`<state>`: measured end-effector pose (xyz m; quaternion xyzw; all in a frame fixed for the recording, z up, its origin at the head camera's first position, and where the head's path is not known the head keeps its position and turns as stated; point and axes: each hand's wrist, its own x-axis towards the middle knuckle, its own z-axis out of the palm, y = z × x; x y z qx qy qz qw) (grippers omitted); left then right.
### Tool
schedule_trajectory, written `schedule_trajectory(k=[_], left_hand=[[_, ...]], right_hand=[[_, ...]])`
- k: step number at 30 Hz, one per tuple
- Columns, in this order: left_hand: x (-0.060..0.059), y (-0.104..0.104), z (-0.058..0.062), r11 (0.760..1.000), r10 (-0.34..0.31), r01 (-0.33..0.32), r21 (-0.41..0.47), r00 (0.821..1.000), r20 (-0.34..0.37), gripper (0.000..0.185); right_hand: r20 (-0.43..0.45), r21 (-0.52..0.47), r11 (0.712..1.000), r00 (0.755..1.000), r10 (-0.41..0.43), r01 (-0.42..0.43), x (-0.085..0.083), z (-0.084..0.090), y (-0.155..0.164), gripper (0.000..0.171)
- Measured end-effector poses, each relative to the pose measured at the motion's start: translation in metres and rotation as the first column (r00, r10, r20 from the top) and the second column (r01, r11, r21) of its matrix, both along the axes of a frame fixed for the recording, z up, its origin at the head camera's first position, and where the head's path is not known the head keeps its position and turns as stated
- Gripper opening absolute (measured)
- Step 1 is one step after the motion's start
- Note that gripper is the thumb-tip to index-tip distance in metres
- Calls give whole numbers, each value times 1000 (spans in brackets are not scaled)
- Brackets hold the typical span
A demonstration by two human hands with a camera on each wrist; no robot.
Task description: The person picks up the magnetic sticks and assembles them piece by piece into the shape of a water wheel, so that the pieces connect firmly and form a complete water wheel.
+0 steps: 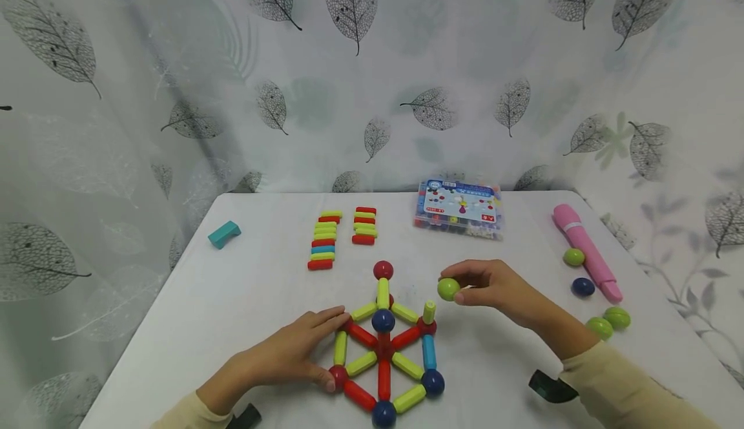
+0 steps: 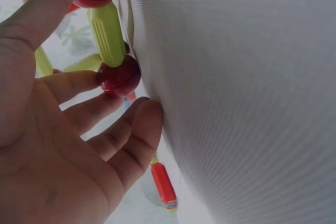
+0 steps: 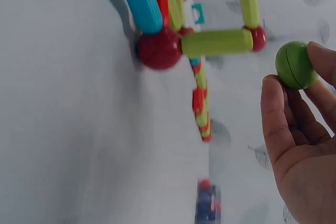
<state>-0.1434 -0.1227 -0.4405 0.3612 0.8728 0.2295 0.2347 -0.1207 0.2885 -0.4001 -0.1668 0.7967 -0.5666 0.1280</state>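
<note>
A wheel-like build of magnetic sticks and balls lies on the table, with a red ball at its hub. My left hand holds its left side, thumb at the lower red ball and fingers at the upper one, a light-green stick between them. My right hand pinches a green ball in the air. Left of that ball, a short light-green stick stands upright on a red ball. A raised blue ball joins a stick to a red ball.
Two rows of loose sticks lie behind the build. A clear plastic case is at the back. On the right are a pink rolled item, a dark-blue ball and several green balls. A teal block sits at left.
</note>
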Motion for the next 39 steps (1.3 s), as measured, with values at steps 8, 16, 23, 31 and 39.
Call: schedule_trajectory(k=[8, 16, 23, 31, 39], left_hand=[[0, 0, 0, 1000, 0, 0, -2, 1000, -5, 103], [0, 1, -1, 1000, -7, 7, 1, 1000, -13, 102], [0, 2, 0, 1000, -7, 7, -5, 1000, -20, 103], [0, 3, 1, 1000, -11, 10, -10, 1000, -13, 102], [-3, 5, 13, 999, -23, 22, -50, 1000, -13, 100]], right_hand=[[-9, -5, 999, 999, 43, -43, -1, -1, -21, 35], [19, 22, 998, 998, 62, -63, -3, -6, -26, 36], [-2, 36, 997, 997, 74, -74, -2, -9, -25, 35], [1, 40, 996, 997, 82, -82, -3, -11, -23, 36], [25, 59, 995, 997, 76, -78, -3, -16, -23, 48]])
